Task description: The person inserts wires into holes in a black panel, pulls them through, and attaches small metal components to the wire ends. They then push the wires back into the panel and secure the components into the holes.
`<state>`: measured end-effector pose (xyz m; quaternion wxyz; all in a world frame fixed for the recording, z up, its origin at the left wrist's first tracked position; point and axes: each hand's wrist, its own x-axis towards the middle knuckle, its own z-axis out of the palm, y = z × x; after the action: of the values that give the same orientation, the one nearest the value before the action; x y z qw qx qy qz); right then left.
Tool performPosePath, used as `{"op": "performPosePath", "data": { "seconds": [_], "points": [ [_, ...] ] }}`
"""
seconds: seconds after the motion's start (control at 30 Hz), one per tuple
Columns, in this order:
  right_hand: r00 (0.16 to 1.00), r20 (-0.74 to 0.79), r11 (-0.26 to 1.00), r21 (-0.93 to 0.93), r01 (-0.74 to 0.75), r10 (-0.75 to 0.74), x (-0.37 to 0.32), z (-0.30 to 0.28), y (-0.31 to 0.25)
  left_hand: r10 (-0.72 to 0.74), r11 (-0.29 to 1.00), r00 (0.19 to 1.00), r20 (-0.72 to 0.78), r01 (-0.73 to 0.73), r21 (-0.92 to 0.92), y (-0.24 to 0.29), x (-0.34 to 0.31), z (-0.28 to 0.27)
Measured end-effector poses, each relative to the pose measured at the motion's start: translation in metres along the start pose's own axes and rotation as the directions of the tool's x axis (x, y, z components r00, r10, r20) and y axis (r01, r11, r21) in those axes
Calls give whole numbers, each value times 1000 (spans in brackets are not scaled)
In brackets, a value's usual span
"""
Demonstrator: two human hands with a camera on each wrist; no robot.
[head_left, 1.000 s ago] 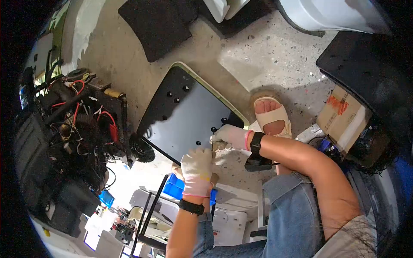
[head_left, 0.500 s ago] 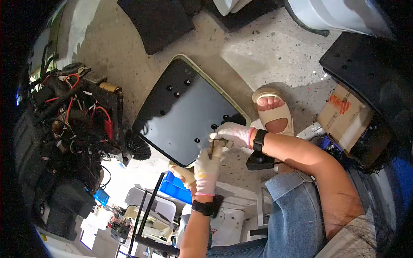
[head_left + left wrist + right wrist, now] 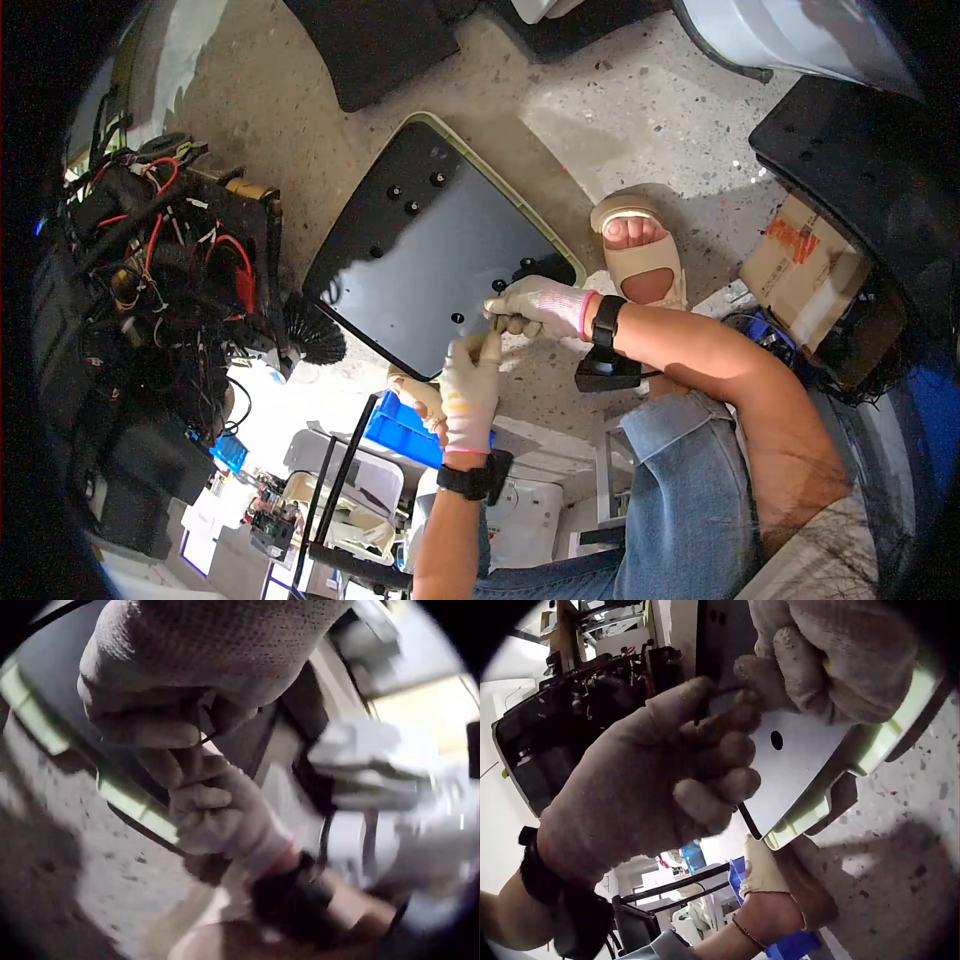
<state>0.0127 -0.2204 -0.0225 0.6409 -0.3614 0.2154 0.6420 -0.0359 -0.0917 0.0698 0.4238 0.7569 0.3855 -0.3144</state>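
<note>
In the head view, a dark panel (image 3: pixel 430 250) with several round holes and a pale green rim (image 3: pixel 510 195) lies tilted before the person. Both hands wear whitish knit gloves and meet over its near corner. The left hand (image 3: pixel 470 395) pinches a small thin dark piece (image 3: pixel 208 724) between thumb and fingertips. Close to that piece are the fingertips of the right hand (image 3: pixel 540 305), whose other fingers are curled. I cannot tell whether the right hand holds anything, as its fingers hide the palm.
At left stands a machine with exposed wiring (image 3: pixel 150 260) and a round black brush (image 3: pixel 315 330). A blue bin (image 3: pixel 400 430) is below the panel. A sandalled foot (image 3: pixel 640 250) rests at its right, near a cardboard box (image 3: pixel 805 265). Black mats (image 3: pixel 370 50) lie at the top.
The left hand has moved up and right to meet the right hand, then drawn slightly back left. The right hand stays near the panel's corner. The head view has shifted a little.
</note>
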Motion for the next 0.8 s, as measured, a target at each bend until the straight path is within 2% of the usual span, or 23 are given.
{"op": "performPosePath", "data": {
  "seconds": [0.03, 0.07, 0.13, 0.17, 0.2, 0.23, 0.27, 0.3, 0.33, 0.47, 0.5, 0.53, 0.57, 0.6, 0.63, 0.77, 0.8],
  "points": [
    [994, -48, 995, -14, -98, 97, 0, 2, -3, 422, 749, 906, -36, -326, 576, 3, -3, -1],
    [994, -47, 995, -13, -99, 98, 1, 3, -3, 420, 749, 907, -36, -325, 577, 6, -4, -4],
    [997, -29, 997, 32, -72, 73, 4, 4, 0, 375, 555, 916, 142, -344, 757, 11, -4, -13],
    [997, -29, 997, 32, -73, 74, 6, 4, 1, 374, 555, 916, 142, -344, 757, 11, -2, -11],
    [993, -33, 993, 3, -117, 117, 10, 5, 0, 175, 745, 979, 102, -199, 637, 11, 0, -8],
    [987, -39, 987, -25, -160, 159, 12, 5, 1, -36, 872, 994, 100, -17, 490, 9, 2, -5],
    [987, -39, 987, -23, -159, 158, 12, 4, 4, -36, 871, 994, 101, -18, 491, 5, 3, -2],
    [993, 9, 988, 105, -115, 115, 9, 3, 9, -227, 974, 954, 195, 225, 35, 1, 2, 1],
    [996, 51, 969, 234, -77, 67, 7, 1, 14, -338, 789, 869, 363, 471, -394, -1, 1, 4],
    [993, 119, 948, 318, -20, -19, 3, -4, 18, -333, 767, 869, 365, 475, -431, 0, -3, 13],
    [995, 88, 969, 247, 26, -50, 3, -4, 17, -282, 918, 934, 218, 329, -222, -4, 1, 15],
    [995, 60, 982, 174, 70, -82, 4, -3, 16, -186, 983, 979, 89, 184, 28, -6, 2, 16],
    [995, 62, 982, 176, 70, -82, 5, 0, 14, -187, 982, 978, 88, 185, 31, -7, 0, 14],
    [1000, 13, 988, 153, 15, -17, 7, 3, 11, 50, 938, 999, 4, -49, 344, 6, -7, 12],
    [998, -37, 990, 132, -42, 47, 9, 6, 9, 299, 741, 954, 3, -234, 629, 14, -11, 11],
    [996, -68, 998, 53, -46, 49, 10, 6, 7, 282, 675, 957, 73, -252, 694, 21, -6, 1],
    [996, -48, 993, 91, -69, 74, 8, 6, 5, 108, 859, 993, 43, -115, 500, 24, -3, 1]
  ]
}}
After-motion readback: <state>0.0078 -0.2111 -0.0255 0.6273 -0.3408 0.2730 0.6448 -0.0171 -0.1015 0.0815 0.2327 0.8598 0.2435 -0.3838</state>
